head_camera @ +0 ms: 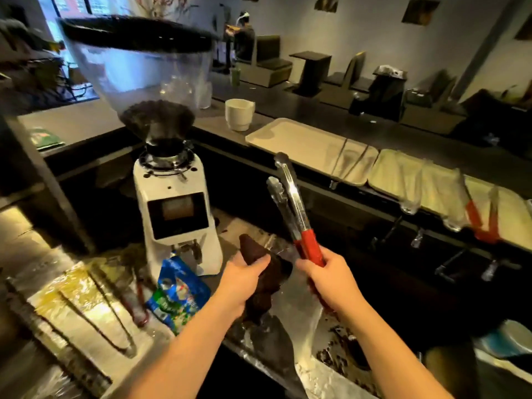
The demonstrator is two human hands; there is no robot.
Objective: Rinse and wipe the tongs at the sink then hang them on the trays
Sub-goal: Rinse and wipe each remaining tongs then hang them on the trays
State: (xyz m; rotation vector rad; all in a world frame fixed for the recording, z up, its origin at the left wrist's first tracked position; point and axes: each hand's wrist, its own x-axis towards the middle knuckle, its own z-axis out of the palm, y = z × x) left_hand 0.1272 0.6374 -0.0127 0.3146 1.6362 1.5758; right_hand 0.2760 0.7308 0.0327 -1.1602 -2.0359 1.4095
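My right hand grips the red handle of steel tongs, whose tips point up and away over the sink. My left hand holds a dark brown cloth just left of the handle. Beige trays line the raised counter behind. Metal tongs hang on the nearest tray's front edge. Red-handled tongs hang on a tray at the far right.
A white coffee grinder stands left of the sink, with a blue packet at its foot. More tongs lie on the steel worktop at left. A white cup stands on the counter. Upturned glasses rest over the middle trays.
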